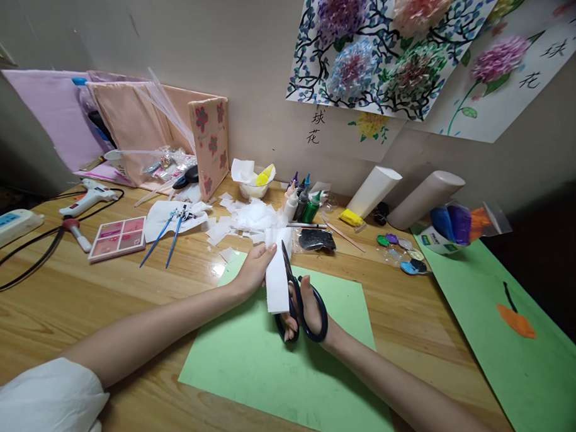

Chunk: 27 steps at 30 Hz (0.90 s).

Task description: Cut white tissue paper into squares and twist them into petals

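Note:
My left hand (258, 265) pinches the edge of a folded strip of white paper (278, 278), which hangs upright over the green sheet (282, 379). In my right hand (308, 311) are black-handled scissors (319, 308), with fingers through the loops. Their blades point up and away, lying against the right side of the strip. How far the blades are parted cannot be made out. Just beyond my hands, a heap of cut white paper pieces (257, 215) spreads on the wooden table (137, 337).
Behind the heap stand a bowl (255, 188) and small paint bottles (311, 207). Brushes (174, 237), a pink palette (118, 238) and a glue gun (91, 196) lie left. Two tubes stand at the back right, near another green sheet (483, 298).

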### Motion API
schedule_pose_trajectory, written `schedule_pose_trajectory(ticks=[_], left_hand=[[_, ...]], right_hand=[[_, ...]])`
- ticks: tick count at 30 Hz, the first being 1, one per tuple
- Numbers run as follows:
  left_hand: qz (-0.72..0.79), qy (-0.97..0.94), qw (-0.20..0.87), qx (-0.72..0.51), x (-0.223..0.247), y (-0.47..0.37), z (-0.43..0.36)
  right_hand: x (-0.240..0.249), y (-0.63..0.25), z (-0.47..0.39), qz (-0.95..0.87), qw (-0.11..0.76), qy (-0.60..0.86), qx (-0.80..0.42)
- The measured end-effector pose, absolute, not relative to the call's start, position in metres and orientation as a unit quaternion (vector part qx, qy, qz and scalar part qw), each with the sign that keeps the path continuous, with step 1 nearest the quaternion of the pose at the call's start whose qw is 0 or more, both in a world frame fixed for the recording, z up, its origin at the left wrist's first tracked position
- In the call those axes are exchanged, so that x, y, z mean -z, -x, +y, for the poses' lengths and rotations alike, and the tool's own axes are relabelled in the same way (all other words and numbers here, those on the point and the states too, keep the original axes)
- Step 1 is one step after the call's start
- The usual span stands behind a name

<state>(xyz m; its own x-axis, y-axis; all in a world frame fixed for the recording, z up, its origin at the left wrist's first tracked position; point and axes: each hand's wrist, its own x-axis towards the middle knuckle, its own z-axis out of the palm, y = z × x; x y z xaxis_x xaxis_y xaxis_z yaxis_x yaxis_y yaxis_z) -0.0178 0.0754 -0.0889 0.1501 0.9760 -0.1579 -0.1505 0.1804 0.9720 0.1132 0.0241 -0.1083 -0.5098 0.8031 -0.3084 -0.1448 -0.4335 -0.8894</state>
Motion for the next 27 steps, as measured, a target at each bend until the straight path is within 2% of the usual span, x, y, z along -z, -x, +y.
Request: schedule_pose_trajectory(ticks=[9,16,22,27], left_hand=[[0.47,-0.445,0.612,-0.454,0.089,0.018,0.075],[0.508,-0.499,0.486,-0.506,0.089,0.028,0.087],[0.506,-0.542,0.45,-0.498,0.092,0.026,0.085],[0.509,-0.57,0.429,-0.481,0.093,0.023,0.082]], right_hand=[[0.119,-0.113,0.022,-0.424,0.323,0.436,-0.725],[0.111,-0.115,0.021,-0.435,0.303,0.424,-0.735],[0.102,-0.113,0.028,-0.404,0.266,0.4,-0.778],[0.11,-0.112,0.028,-0.417,0.29,0.401,-0.763]])
